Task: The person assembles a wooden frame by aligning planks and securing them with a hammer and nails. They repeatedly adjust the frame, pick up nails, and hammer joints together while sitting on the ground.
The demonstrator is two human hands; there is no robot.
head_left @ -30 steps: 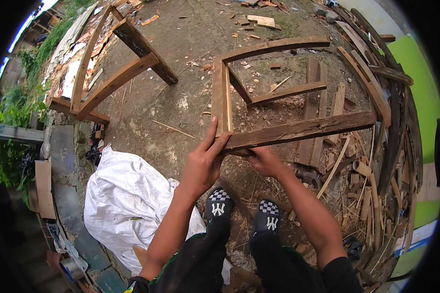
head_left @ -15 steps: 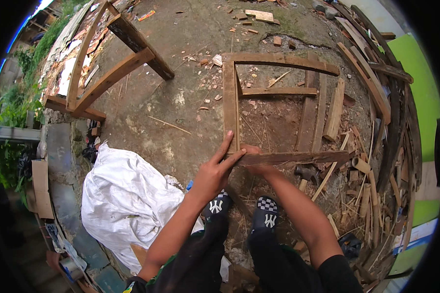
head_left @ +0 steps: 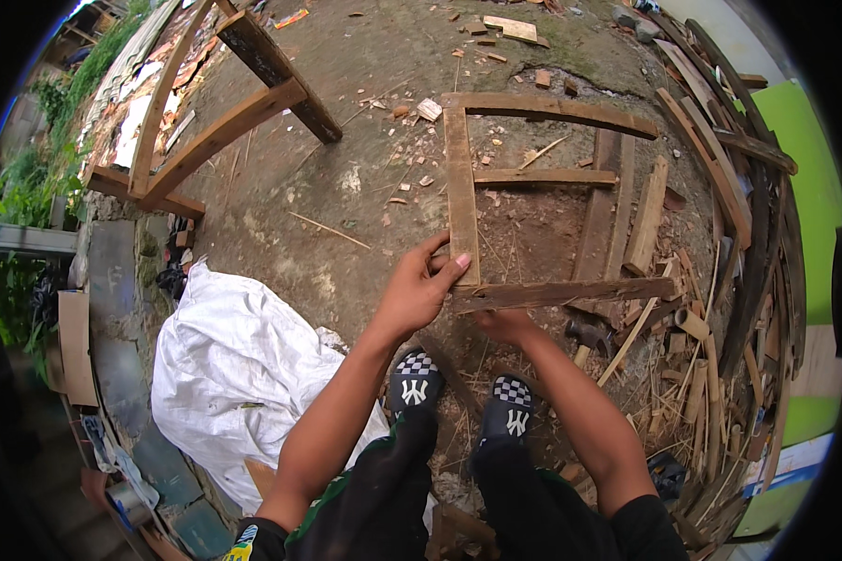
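Observation:
A wooden frame (head_left: 461, 192) is held up in front of me, with an upright board on its left and three rails running off to the right. My left hand (head_left: 421, 285) grips the lower end of that board, thumb on its face and the other fingers around its left edge. Under the dark near rail (head_left: 561, 294) is my right hand (head_left: 505, 324), holding the frame at the same corner; the rail covers most of its fingers. Another wooden frame (head_left: 225, 131), with a curved rail, stands at the far left.
A white sheet (head_left: 243, 383) lies crumpled at the left beside a block wall (head_left: 117, 299). Lumber (head_left: 753, 243) is piled along the right. A hammer (head_left: 587, 335) rests among wood scraps near my right forearm. Wood chips litter the ground, and my sandalled feet (head_left: 416, 379) are below the frame.
The frame has tilted, so its upright board shows a broader face. My left hand has shifted from fingers laid along the corner to a thumb grip. The right fingertips have slipped out of sight.

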